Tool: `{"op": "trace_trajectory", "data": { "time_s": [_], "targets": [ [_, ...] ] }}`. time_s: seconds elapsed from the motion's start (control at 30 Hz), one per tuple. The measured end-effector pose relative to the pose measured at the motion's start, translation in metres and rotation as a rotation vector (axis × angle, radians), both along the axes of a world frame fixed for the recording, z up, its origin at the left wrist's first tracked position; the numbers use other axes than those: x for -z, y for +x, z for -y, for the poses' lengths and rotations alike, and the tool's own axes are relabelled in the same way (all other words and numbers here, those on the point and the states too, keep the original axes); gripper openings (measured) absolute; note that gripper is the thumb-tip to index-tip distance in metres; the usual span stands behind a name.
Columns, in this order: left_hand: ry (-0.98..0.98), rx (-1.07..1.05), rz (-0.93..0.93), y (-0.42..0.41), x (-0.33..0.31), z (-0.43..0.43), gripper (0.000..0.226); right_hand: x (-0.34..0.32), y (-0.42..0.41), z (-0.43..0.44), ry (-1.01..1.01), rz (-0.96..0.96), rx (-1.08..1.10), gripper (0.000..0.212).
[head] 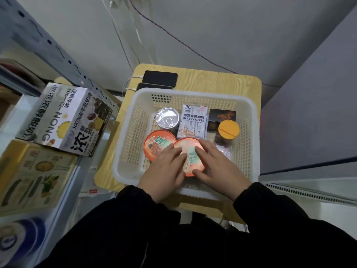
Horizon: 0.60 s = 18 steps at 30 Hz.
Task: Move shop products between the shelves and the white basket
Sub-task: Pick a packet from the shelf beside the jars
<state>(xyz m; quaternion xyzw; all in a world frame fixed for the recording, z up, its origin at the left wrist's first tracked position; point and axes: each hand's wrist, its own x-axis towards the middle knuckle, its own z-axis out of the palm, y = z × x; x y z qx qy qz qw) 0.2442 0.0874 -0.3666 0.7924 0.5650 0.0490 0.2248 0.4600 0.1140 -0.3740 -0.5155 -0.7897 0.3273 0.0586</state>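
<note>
In the near half of the white basket (123, 167), on the wood-grain counter (249, 82): the target is the round noodle cup (188, 149) with the orange lid, lid up. Both hands are on top of it.
- Left hand (166, 169): lies over the lid's left edge, fingers nearly straight and close together.
- Right hand (214, 163): spread across the right side, thumb along the near rim.
- Neither hand curls round the cup body, and nothing is pinched.

Handling, my read:
- Light, thin-walled cup with a peel-off lid.
- The wall will likely dent if squeezed hard.
- The lid film looks smooth and could slide under flat palms.
- Don't lift by the lid. Get fingers down the sides under the rim lip, one hand per side, with a light clamp.

Clearance is tight:
- The cup appears to overlap the edge of the second cup (156, 144) on its left.
- The black coffee box (193, 120) is just behind it.
- The orange-lidded jar (229, 129) is near on the right.
- The pull-tab can (167, 118) is further back.

I'd lift straight up before swinging left to the shelves (48, 41), where a milk carton box (65, 118) already sits.
</note>
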Motion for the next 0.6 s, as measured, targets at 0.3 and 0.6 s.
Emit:
{"op": "trace_trajectory", "data": {
  "time_s": [0.3,0.6],
  "targets": [
    [0.075,-0.1,-0.129,-0.011,-0.03,0.008,0.061,-0.024,-0.014,-0.012,0.247,0.126,-0.161,0.06],
    [0.431,-0.354,-0.378,-0.105,-0.15,0.069,0.064,-0.125,-0.132,-0.004,0.633,-0.126,-0.382,0.055]
  ]
}}
